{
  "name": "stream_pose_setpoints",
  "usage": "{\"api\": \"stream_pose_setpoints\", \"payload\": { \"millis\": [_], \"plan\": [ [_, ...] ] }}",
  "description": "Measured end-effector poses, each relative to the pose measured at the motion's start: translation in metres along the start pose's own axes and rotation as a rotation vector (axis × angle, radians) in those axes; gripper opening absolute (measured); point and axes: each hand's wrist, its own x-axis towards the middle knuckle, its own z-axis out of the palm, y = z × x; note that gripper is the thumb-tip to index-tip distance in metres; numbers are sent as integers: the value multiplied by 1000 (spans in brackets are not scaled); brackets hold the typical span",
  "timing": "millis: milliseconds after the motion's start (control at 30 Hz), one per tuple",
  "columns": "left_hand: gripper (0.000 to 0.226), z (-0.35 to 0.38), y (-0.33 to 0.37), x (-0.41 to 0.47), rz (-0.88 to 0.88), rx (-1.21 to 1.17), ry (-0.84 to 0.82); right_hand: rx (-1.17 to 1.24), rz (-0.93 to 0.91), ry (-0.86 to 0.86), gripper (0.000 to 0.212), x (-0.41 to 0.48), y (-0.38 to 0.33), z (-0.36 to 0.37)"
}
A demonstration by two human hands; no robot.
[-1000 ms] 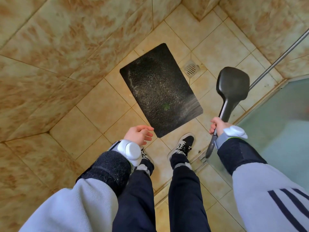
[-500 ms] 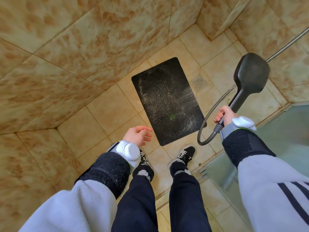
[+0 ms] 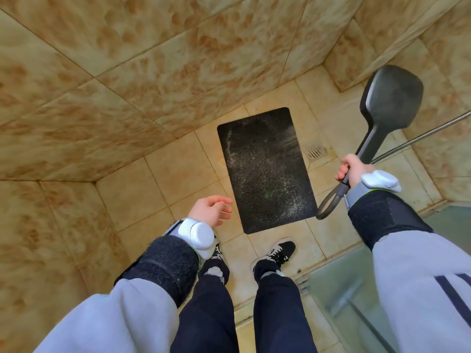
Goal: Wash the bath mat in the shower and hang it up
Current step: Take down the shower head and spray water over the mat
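Note:
A black rectangular bath mat (image 3: 265, 171) lies flat on the tiled shower floor, wet and speckled with droplets, with a small green spot near its lower middle. My right hand (image 3: 350, 169) grips the handle of a black shower head (image 3: 391, 98), held up high to the right of the mat, and fine spray crosses the mat's upper right part. Its hose (image 3: 330, 203) loops below my fist. My left hand (image 3: 211, 210) hangs empty with loosely curled fingers, just left of the mat's lower edge.
A round floor drain (image 3: 316, 151) sits right of the mat. Tiled walls rise on the left and far side. A glass shower door (image 3: 356, 289) and a metal rail (image 3: 428, 133) stand on the right. My two shoes (image 3: 276, 252) are below the mat.
My right hand has raised the shower head higher and further right. The view has tilted up, so the mat sits lower and more upright in frame. My left hand stays empty.

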Motion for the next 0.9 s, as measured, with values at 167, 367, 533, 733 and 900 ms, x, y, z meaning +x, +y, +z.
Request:
{"api": "stream_pose_setpoints", "payload": {
  "millis": [167,367,533,733,900],
  "plan": [
    [30,-18,1,-2,6,-31,35,-125,-52,-33,34,-9,-23,29],
    [31,-45,-2,-3,6,-80,62,-134,-84,-79,33,-31,-40,80],
    [31,-67,-7,-3,2,-97,85,-179,-89,-127,33,-44,-44,113],
    [31,-80,-14,-3,-3,-122,90,-226,-70,-208,38,-46,-40,131],
    [31,-80,-17,-1,-9,-134,66,-302,-44,-225,39,-44,-26,123]
  ]
}}
